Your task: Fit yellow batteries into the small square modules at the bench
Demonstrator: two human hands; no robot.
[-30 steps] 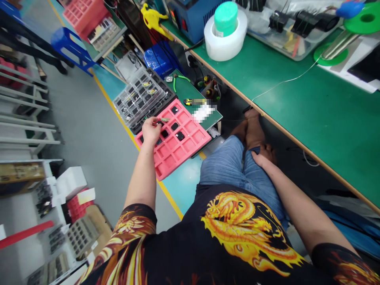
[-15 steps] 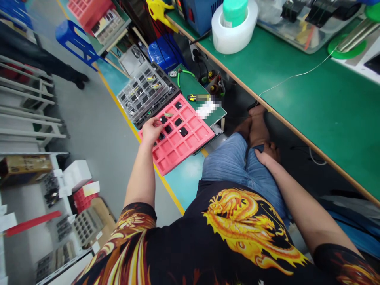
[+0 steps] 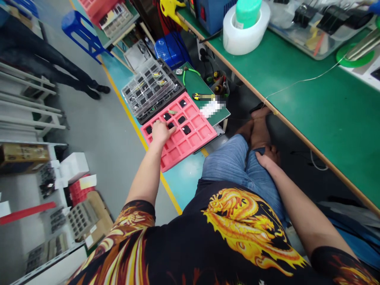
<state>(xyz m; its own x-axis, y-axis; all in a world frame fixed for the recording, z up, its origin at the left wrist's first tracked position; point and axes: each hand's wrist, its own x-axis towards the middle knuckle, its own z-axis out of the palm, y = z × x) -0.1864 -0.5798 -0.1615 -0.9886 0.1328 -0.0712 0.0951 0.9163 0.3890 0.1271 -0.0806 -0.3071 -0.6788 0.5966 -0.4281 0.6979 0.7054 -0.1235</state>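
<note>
So the big green workbench [image 3: 326, 107] runs along to the right of the pink tray, and a co-worker's legs [image 3: 59, 65] in dark trousers are well off to the tray's left, up the aisle. There's a small green-topped table [image 3: 221, 118] right under the tray, partly covered by it. A blue stool [image 3: 71, 24] sits way past the tray's far left.

The pink tray [image 3: 194, 138] itself is a grid of square pockets, some with stuff in them. Just beyond it is a clear compartment box [image 3: 139, 89], on top of something black.

Left hand [image 3: 162, 132] is over the tray's left part, fingers dipped in among the pockets. Can't tell if it's pinching anything, the fingertips are hidden. Right hand [image 3: 267, 155] is well right of the tray, laid on the jeans at the knee; too shadowy to read its grip.

Yellow-and-black cutter knife [image 3: 198, 96] lies just past the tray. At least six black pieces [image 3: 186, 130] sit in the tray's pockets, and a tiny greenish sliver [image 3: 172, 112] is beside one of them.
</note>
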